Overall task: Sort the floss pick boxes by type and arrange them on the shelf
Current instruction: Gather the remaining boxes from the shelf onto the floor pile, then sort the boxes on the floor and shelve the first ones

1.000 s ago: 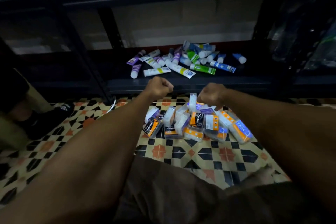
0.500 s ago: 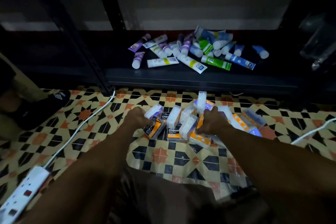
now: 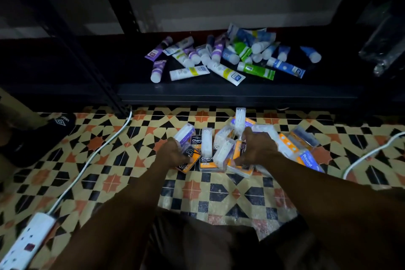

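Nearest the person, a white power strip (image 3: 28,244) lies on the patterned floor (image 3: 219,199), its cable (image 3: 96,151) trailing off toward the shelf post. Both bare forearms reach forward from the lap and meet at the heap of floss pick boxes (image 3: 207,144), which sits on the tiles straight ahead, just short of the shelf.

The left hand (image 3: 174,153) is at the heap's left edge, fingers curled round a black-and-orange box (image 3: 189,158) lying flat. The right hand (image 3: 257,149) is dug into the middle of the heap. Its fingertips are buried among the clear cases, so I cannot tell whether it grips anything.

The boxes lie every way: some on edge with their long sides pointing at the shelf, others flat. An orange "Round" box (image 3: 305,159) lies off to the right, nearer the right hand. Many labels are blurred or covered, so the types are hard to count.

Beyond, the low dark shelf (image 3: 219,94) lies directly ahead of both hands. A loose pile of tubes (image 3: 223,59) fills its middle, and the space to either side of them is too dark to read. A plastic bag (image 3: 385,46) shows dimly at far right.
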